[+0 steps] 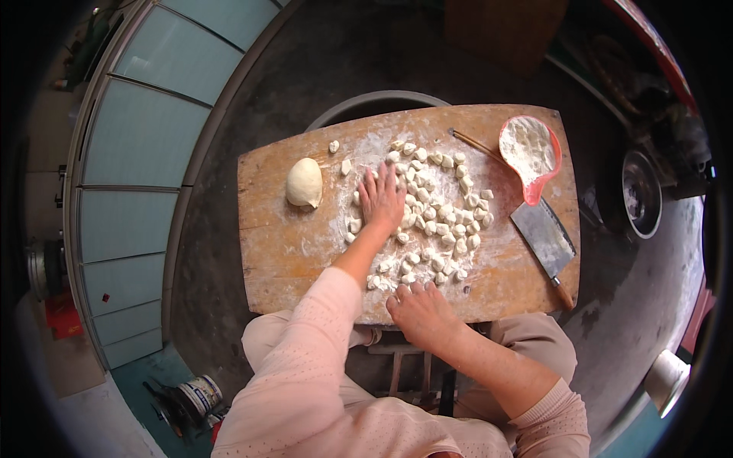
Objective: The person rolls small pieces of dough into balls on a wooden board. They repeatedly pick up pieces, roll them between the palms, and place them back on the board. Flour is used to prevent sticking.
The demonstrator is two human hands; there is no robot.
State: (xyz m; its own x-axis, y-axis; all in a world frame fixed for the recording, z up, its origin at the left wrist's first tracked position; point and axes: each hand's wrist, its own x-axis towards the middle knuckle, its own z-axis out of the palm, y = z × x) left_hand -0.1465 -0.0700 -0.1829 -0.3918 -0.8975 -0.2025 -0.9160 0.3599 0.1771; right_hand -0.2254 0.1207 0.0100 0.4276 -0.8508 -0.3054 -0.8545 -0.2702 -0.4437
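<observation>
Many small floured dough pieces [445,212] are spread over the middle of a wooden board [269,252]. My left hand [382,199] lies palm down with fingers apart over the pieces at the left of the spread, hiding some of them. At the board's near edge, my right hand [422,312] is bent at the fingers, close to the nearest dough pieces; its palm and whatever may be under it are hidden. A smooth lump of dough [304,182] sits at the board's left. Loose flour whitens the wood around the pieces.
A red scoop of flour [528,149] stands at the far right of the board, over part of a thin wooden stick [474,143]. A cleaver [544,237] lies along the right side, handle towards me. Beyond the board rises a large basin's rim [378,98].
</observation>
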